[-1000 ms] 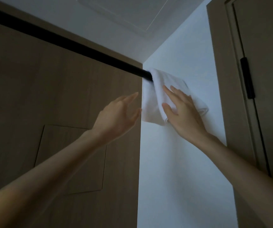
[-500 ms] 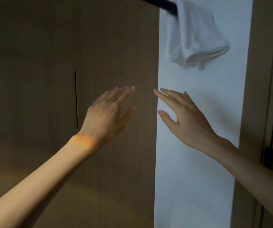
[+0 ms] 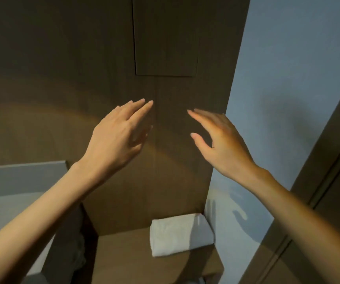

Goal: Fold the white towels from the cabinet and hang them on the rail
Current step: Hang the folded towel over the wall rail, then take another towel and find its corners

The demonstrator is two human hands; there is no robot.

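A folded white towel (image 3: 180, 234) lies on the brown cabinet shelf (image 3: 122, 261) at the bottom centre, against the white wall. My left hand (image 3: 116, 138) and my right hand (image 3: 223, 144) hover in mid-air well above it, in front of the brown wood panel (image 3: 62, 78). Both hands have straight, slightly spread fingers and hold nothing. The rail and the towel hung on it are out of view.
A pale grey counter (image 3: 21, 175) juts in at the left. The white wall (image 3: 288, 99) runs down the right side, with a brown door frame (image 3: 329, 181) beyond it. A rectangular inset panel (image 3: 166, 37) sits in the wood above the hands.
The view has tilted down from the rail to the cabinet shelf. Both hands let go of the hung towel and dropped lower; the rail and that towel left the frame.
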